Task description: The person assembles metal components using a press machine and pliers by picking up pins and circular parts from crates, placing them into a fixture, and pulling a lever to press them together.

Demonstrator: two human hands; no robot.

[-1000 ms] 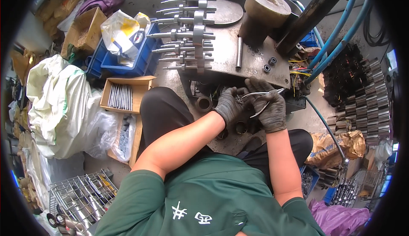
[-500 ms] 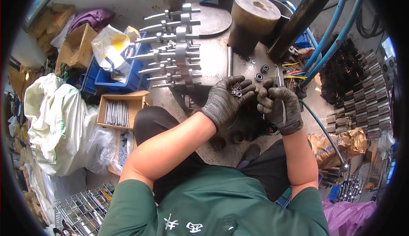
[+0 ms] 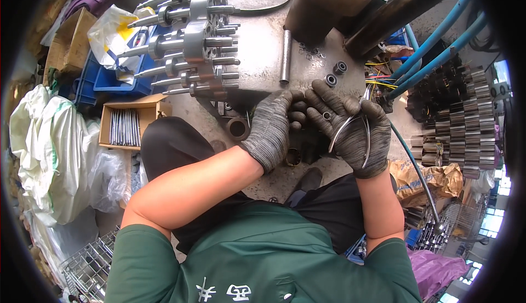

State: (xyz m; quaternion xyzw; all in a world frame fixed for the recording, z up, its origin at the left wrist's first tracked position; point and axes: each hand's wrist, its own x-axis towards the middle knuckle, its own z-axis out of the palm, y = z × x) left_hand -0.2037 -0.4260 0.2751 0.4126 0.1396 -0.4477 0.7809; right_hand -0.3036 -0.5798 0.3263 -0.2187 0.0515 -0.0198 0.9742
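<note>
My left hand (image 3: 272,127), in a dark knit glove, is closed, its fingers curled beside my right fingertips; whatever lies inside is hidden. My right hand (image 3: 356,130), also gloved, is turned palm up. Its thumb clamps a slim metal tool with two curved silver arms (image 3: 344,130), like pliers, against the palm, while its other fingers stretch out. A small metal ring (image 3: 327,116) rests on those fingers. Just beyond, two round bearings (image 3: 331,79) sit on the metal bench (image 3: 257,56). Several tiny rings (image 3: 312,52) lie farther back.
Steel shafts with discs (image 3: 198,43) stand in a row at the bench's left. A loose rod (image 3: 285,56) lies near a thick metal cylinder (image 3: 329,7). Blue hoses (image 3: 438,40) and stacked metal sleeves (image 3: 466,122) are at right. A carton of rods (image 3: 127,122) stands left.
My left hand has turned over from palm up, hiding the small rings it showed. My right hand has opened out palm up, with the tool now across it. The view has shifted.
</note>
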